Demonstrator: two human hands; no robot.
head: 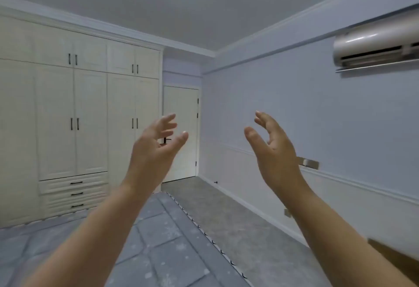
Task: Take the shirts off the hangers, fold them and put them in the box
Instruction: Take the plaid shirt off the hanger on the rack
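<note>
Bedroom, left hand [156, 148], right hand [275, 148] raised, empty

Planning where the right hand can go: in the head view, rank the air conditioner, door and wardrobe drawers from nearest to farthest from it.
From the right hand:
1. Door, just to its left, behind the left hand.
2. Air conditioner, up and right.
3. Wardrobe drawers, far left, low.

Left hand [156, 148] and right hand [275, 148] raised apart, palms facing, fingers relaxed, holding nothing; below, quilted grey bed [158, 241]; cream wardrobe [74, 116] left, closed door [181, 114] centre, air conditioner [374, 48] upper right.
</note>
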